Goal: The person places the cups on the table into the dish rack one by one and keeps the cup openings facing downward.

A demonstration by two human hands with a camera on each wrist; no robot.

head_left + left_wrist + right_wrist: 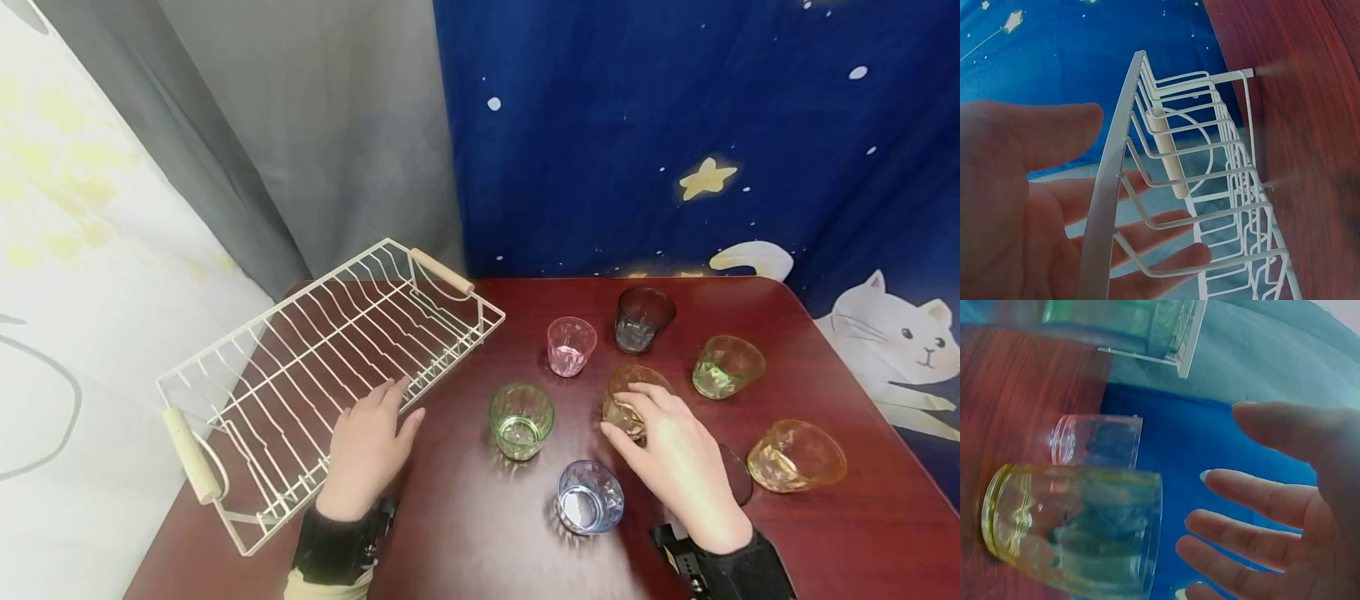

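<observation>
My left hand (369, 446) is at the near long side of a white wire dish rack (327, 340). In the left wrist view its fingers reach across the rack's rail (1107, 181), thumb apart, without gripping it; whether they touch it I cannot tell. My right hand (678, 458) hovers by a yellow-amber glass (624, 385), partly hiding it in the head view. In the right wrist view the fingers are spread, with a gap between them and that glass (1079, 531). A pink glass (572, 346) stands beyond it.
Around them on the red-brown table stand a green glass (521, 423), a blue glass (589, 498), a dark grey glass (643, 321), a yellow-green glass (726, 368) and another amber glass (795, 457). A dark rim (740, 475) shows behind the right hand. Curtains (585, 142) hang behind.
</observation>
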